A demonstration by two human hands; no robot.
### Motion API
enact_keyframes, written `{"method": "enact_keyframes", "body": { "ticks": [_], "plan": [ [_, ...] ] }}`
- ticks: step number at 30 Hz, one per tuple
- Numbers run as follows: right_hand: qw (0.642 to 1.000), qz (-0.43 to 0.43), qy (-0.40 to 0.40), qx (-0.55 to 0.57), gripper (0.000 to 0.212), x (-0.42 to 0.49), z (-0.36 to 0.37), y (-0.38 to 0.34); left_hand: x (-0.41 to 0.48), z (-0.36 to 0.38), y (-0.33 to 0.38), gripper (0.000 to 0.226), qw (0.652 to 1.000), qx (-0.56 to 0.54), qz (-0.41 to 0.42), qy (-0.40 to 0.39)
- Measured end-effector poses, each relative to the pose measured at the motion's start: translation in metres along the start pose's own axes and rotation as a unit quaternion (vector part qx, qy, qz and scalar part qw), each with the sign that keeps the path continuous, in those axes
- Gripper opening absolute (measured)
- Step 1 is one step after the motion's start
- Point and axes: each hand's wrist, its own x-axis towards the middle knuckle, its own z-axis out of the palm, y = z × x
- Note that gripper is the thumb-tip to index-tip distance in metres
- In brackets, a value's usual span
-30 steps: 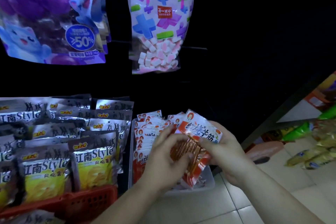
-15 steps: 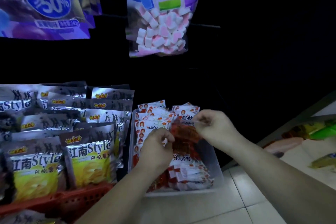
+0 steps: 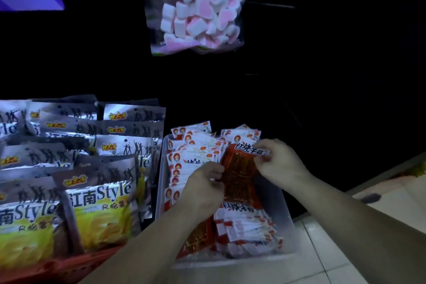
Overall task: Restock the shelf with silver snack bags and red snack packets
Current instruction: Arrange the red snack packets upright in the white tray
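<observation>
Tiled floor [image 3: 322, 251]: clear bin [image 3: 285, 205] of red snack packets [image 3: 251, 230], red basket [image 3: 76, 265] of silver snack bags [image 3: 101, 193].

The person shows only as two forearms and two grips, all bare. The left forearm [image 3: 147, 244] and the right forearm [image 3: 345, 212] are uncovered along the whole length in view, slim and smooth. The left grip [image 3: 202, 189] and the right grip [image 3: 280, 161] show bare fingers and knuckles; dim light and blur hide nails and any finer marks.
</observation>
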Motion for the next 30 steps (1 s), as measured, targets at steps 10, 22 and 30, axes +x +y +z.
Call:
{"method": "enact_keyframes", "body": {
  "ticks": [10,22,30],
  "plan": [
    [0.971,-0.01,0.097,-0.219,0.009,0.017,0.019,0.0,0.006,-0.011,-0.022,0.04,0.998,-0.031,-0.007,-0.049],
    [0.982,-0.02,-0.067,0.177,0.011,-0.045,-0.083,-0.082,-0.046,-0.041,0.053,0.034,0.983,-0.101,0.152,0.018],
    [0.937,0.079,0.065,0.333,0.066,-0.129,-0.086,-0.114,-0.107,-0.052,0.11,0.065,0.953,-0.258,0.156,0.011]
  ]
}}
